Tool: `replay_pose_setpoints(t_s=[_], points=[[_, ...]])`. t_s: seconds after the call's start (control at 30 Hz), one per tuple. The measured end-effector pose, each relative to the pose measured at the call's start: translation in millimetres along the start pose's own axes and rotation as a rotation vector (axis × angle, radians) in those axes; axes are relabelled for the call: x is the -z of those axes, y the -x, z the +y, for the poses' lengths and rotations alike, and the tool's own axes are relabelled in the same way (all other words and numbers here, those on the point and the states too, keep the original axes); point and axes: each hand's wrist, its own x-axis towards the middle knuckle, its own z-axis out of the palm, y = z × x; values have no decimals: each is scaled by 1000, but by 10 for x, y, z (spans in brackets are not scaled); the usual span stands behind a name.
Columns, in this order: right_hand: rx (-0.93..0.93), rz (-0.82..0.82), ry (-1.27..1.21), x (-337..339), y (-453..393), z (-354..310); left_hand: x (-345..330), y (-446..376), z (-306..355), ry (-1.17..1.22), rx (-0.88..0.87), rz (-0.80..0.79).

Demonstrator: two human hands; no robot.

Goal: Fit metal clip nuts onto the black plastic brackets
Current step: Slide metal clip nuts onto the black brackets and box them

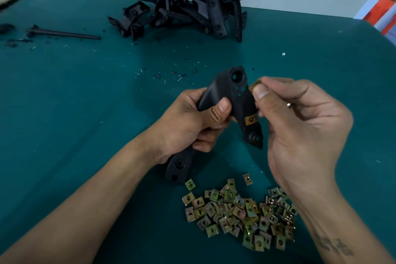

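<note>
At frame centre the left hand (188, 122) grips a bracket (233, 100) with one nut (251, 119) fitted; the right hand (300, 122) pinches a second nut (255, 85) at its edge — spare nuts (240, 210) and brackets (184, 10) remain on the tabletop (75, 92).

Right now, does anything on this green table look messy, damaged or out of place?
Yes. Small black plastic shavings and pale slivers are scattered across the green table beyond the hands, with more black crumbs at the far left near a thin black rod. Nothing looks broken.
</note>
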Motion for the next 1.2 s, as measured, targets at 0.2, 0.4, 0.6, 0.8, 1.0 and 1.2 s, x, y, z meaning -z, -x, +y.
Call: replay_pose_setpoints(t_s=[0.2,0.4,0.6,0.8,1.0,1.2], points=[[4,58,-49,-49,43,-19,-11,-15,-8,-26,0,-38],[17,44,-17,-39,30,-49,-1,-11,-14,-7,-14,-52],[48,31,-5,-46,36,-55,0,-11,-13,11,-17,-75],[97,9,42,-44,50,-89,-11,-9,-8,38,-9,-96],[89,8,58,-44,42,-105,-11,-13,-9,46,-7,-100],[175,-48,157,-44,48,-139,-14,-2,-6,62,-10,-91]])
